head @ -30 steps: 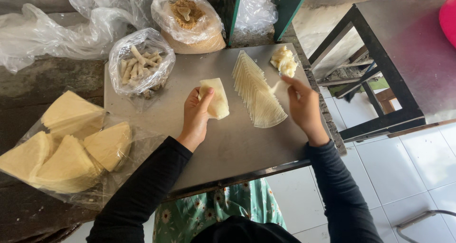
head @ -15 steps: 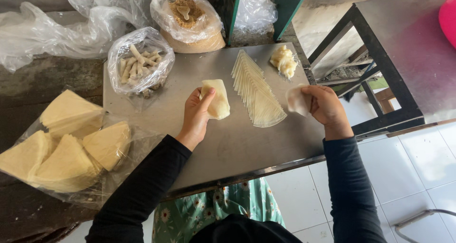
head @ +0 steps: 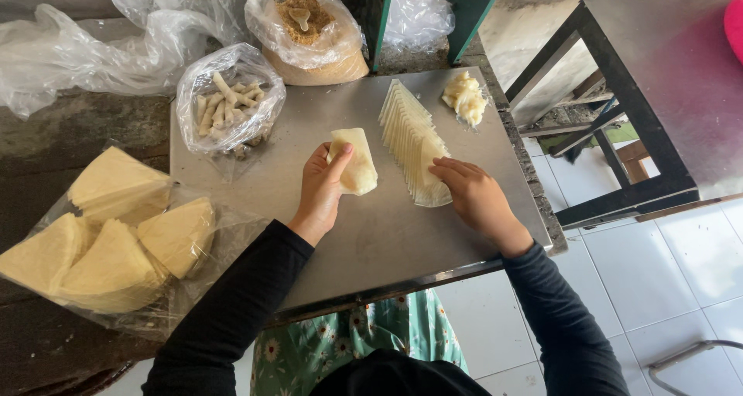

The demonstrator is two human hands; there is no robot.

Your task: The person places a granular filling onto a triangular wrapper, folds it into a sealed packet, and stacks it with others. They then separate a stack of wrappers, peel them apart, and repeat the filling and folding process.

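Evidently the left hand [head: 321,188] cupped a folded pale wrapper [head: 354,161] on the metal tray [head: 371,241], keeping it shut. Right hand [head: 474,197], fingers flat & empty, pressed the near end of the fanned wrapper stack [head: 409,137], prob. to peel one. Clear bags behind: one w/ pale sticks [head: 228,106], one w/ brown crumbs [head: 306,28]; triangular stacks in plastic [head: 116,241] at left.
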